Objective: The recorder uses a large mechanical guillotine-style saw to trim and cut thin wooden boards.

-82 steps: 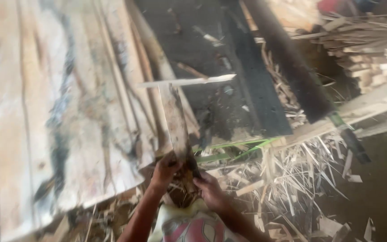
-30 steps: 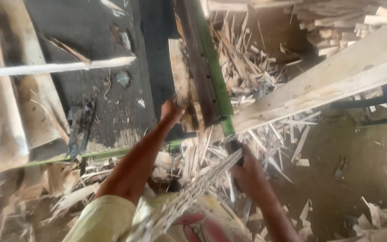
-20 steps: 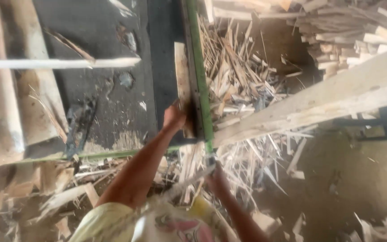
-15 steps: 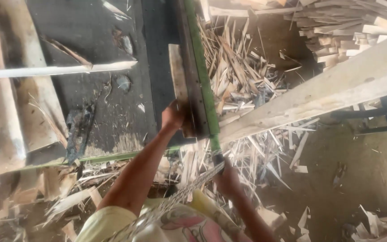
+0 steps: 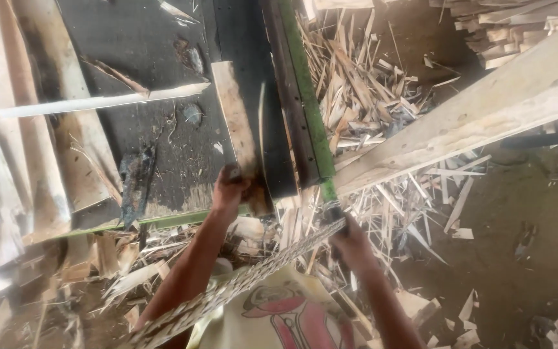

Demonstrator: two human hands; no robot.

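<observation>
My left hand [image 5: 230,187] grips the near end of a narrow pale veneer strip [image 5: 237,123] that lies along the dark conveyor belt [image 5: 156,52]. My right hand [image 5: 350,240] is lower right, closed around the end of a long rough, patterned strip [image 5: 253,279] that slants down across my front to the lower left. That hand sits just below the near end of a green metal bar [image 5: 308,110] edging the belt. My yellow printed shirt [image 5: 285,317] shows at the bottom.
Wide pale veneer sheets [image 5: 8,148] lie on the left. A thin white sliver [image 5: 104,100] crosses the belt. A thick wooden beam [image 5: 479,110] slants at right. Wood scraps [image 5: 369,97] are piled beyond the bar and litter the dirt floor [image 5: 511,245].
The view swung right from the wide veneer sheets to the belt's green edge. My left hand stayed on the narrow strip; my right hand rose slightly toward the bar's end with the rough strip.
</observation>
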